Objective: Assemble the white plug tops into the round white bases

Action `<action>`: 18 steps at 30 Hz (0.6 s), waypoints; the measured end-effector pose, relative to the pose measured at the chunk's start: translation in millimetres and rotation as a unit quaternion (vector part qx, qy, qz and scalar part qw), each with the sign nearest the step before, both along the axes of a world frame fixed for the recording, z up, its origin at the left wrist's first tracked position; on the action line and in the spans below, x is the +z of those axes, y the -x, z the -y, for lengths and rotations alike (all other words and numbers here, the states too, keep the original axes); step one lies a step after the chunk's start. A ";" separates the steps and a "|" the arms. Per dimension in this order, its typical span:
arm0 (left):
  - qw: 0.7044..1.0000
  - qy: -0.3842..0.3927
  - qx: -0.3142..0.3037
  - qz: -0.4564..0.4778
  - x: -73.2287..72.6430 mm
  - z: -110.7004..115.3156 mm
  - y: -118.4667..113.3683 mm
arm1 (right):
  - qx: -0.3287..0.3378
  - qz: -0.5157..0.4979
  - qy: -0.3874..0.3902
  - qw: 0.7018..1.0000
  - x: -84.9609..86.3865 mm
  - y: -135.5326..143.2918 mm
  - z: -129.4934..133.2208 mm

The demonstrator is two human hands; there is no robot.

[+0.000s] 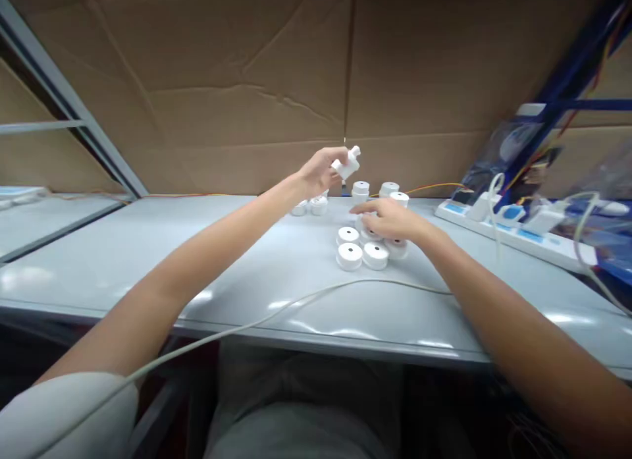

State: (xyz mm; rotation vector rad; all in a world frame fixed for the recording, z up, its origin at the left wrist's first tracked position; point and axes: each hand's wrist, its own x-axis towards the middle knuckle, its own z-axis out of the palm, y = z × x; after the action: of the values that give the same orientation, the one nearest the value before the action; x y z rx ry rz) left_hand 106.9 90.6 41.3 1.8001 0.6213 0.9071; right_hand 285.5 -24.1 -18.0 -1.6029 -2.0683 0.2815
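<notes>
My left hand (pixel 323 170) is raised over the back of the table, its fingers closed round a small white device (pixel 347 163) with a narrow end pointing up right. Several round white pieces, each with a dark spot on top, stand in a group, among them one at the front (pixel 349 256) and another beside it (pixel 375 255). Over this group lies my right hand (pixel 388 218), index finger stretched to the left; it covers some of the pieces, and what its other fingers touch is hidden. Further left, two white pieces (pixel 318 205) stand below my left hand.
A white power strip (pixel 518 236) with plugs and cables runs along the right side of the grey table (pixel 276 268). One pale cable (pixel 316 294) crosses the front. Cardboard (pixel 222 83) lines the back; a blue frame post (pixel 557 97) leans at right.
</notes>
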 end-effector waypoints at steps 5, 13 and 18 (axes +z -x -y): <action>0.969 -0.136 0.126 -0.161 -23.8 -10.7 -10.9 | -0.023 0.009 -0.025 0.999 4.2 0.7 1.1; 0.777 -0.347 0.193 -0.489 -40.9 -21.1 -26.0 | -0.050 0.065 -0.087 0.993 12.0 -1.1 3.4; 0.779 -0.388 0.196 -0.452 -36.7 -16.7 -41.7 | -0.107 0.019 -0.159 0.981 18.5 -9.0 0.6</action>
State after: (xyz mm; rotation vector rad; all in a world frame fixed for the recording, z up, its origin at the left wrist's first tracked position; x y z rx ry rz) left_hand 148.7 107.3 4.6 2.9686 1.4143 0.5093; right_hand 294.4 -24.6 0.5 -1.6198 -1.8358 -0.1500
